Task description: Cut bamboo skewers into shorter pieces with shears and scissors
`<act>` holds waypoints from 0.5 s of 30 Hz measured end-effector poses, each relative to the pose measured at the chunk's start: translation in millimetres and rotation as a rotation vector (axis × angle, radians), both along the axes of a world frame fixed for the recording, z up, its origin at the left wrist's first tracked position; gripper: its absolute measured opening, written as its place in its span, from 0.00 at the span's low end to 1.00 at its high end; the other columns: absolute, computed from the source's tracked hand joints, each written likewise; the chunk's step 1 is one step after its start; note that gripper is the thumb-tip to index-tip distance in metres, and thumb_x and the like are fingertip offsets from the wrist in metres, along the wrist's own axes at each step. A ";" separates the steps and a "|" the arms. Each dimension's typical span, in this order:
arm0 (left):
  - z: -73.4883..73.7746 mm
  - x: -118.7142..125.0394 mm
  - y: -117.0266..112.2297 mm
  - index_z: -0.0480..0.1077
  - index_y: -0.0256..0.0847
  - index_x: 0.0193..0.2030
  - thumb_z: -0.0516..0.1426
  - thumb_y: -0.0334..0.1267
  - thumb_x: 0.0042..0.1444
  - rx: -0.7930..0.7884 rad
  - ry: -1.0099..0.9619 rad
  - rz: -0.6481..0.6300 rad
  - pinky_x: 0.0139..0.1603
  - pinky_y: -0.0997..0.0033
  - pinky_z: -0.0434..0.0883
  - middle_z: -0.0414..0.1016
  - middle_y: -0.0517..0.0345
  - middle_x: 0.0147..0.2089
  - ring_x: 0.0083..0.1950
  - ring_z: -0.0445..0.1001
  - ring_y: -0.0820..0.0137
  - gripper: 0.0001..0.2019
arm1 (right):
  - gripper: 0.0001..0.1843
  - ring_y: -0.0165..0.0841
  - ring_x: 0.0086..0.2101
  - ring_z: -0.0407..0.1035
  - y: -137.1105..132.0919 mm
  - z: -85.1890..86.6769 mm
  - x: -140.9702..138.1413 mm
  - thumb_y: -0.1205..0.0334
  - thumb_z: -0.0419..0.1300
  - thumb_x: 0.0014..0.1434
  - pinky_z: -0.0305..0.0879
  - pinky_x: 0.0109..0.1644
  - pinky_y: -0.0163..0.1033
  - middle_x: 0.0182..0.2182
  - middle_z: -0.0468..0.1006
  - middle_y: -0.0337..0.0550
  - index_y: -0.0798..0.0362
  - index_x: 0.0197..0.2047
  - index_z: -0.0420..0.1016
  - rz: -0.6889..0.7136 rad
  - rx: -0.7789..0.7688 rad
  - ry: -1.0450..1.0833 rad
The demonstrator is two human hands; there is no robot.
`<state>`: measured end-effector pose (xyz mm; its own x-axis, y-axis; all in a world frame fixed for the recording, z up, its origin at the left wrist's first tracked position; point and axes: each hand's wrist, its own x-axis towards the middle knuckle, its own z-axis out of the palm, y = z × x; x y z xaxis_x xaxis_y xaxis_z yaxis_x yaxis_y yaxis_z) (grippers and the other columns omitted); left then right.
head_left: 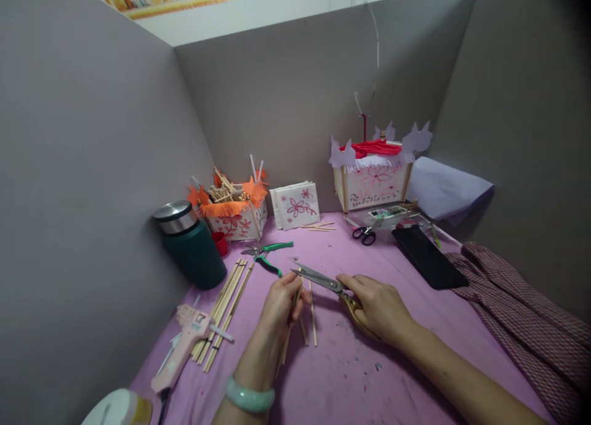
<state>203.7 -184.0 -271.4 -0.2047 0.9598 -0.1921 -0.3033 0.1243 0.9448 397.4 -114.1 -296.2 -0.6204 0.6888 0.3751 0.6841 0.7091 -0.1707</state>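
Observation:
Slim wooden sticks are pinched in my left hand, which is closed round them, their lower ends slanting down below the palm. My right hand grips the gold handles of a pair of scissors. The blades point left, slightly parted, and reach the upper ends of the sticks by my left fingertips. Whether they touch the wood I cannot tell. Just right of my left hand, a thin wooden stick lies on the purple cloth.
Left are bundled sticks, a pink glue gun, a dark green flask and green-handled pruning shears. Behind stand an orange-fringed box, flower-drawn cards and a decorated lantern. A black phone lies right.

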 end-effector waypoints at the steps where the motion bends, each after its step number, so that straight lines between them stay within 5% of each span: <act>1: -0.4 0.0 0.2 0.61 0.39 0.30 0.56 0.44 0.50 0.001 0.004 -0.001 0.10 0.78 0.40 0.71 0.62 0.20 0.09 0.50 0.83 0.11 | 0.17 0.34 0.33 0.68 0.3 0.4 0.0 0.60 0.52 0.59 0.53 0.33 0.36 0.34 0.76 0.41 0.46 0.51 0.69 0.000 -0.009 -0.003; 15: 2.8 -0.8 0.2 0.65 0.37 0.39 0.55 0.41 0.49 -0.002 -0.003 -0.041 0.11 0.78 0.38 0.66 0.67 0.17 0.09 0.46 0.83 0.12 | 0.09 0.32 0.28 0.70 -0.7 0.9 0.5 0.63 0.50 0.59 0.50 0.30 0.34 0.28 0.77 0.40 0.49 0.36 0.71 0.019 -0.140 0.011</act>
